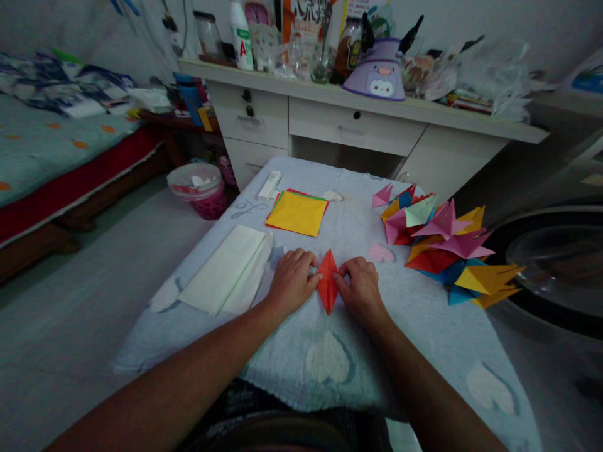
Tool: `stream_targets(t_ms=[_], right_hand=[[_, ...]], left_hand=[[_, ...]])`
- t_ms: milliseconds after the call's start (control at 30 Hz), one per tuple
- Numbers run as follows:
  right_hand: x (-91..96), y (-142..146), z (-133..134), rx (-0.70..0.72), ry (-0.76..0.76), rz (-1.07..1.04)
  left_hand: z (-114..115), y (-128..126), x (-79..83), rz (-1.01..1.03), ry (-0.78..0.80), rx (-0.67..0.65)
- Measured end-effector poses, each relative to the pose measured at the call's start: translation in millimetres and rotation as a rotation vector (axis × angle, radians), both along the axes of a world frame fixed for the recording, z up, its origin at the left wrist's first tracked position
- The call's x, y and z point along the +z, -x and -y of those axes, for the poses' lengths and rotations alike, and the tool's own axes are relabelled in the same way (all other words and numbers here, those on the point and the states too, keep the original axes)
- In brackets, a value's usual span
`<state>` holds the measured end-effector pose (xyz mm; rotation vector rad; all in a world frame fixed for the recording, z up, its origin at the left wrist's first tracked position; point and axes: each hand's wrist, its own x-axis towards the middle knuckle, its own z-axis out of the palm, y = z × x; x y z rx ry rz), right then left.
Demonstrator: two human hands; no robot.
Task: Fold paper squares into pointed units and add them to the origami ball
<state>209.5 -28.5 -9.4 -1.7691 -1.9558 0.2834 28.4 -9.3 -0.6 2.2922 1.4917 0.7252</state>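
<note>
A red-orange origami paper (328, 282), folded into a narrow diamond, lies flat on the cloth-covered table between my hands. My left hand (296, 276) has its fingers curled, with the thumb on the diamond's left corner. At the opposite corner, my right hand (360, 284) pinches the paper with thumb and bent fingers. A stack of square coloured paper (298, 213), yellow on top, is beyond my left hand. To the right sits a heap of finished folded paper pieces (443, 232) in pink, yellow, red and blue.
Pale green folded sheets (226, 270) lie left of my left arm. A small white box (269, 186) is near the table's far edge. Behind stands a white desk (358, 122) crowded with jars and bags. A pink bin (207, 198) and a bed (61, 138) are at left.
</note>
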Motion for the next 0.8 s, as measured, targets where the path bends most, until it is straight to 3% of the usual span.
stream_targets(t_ms=[133,333,800], right_hand=[[-1.5,4,2,-0.072,-0.042,0.080],[-1.1,9,5,-0.058,-0.094,0.152],[8.0,8,4,-0.063,0.069,0.124]], left_hand=[[1,0,0.1,0.004,0.001,-0.017],[-1,0,-3.6,0.000,0.014,-0.118],[-2,-3,-0.2,-0.060,0.051,-0.065]])
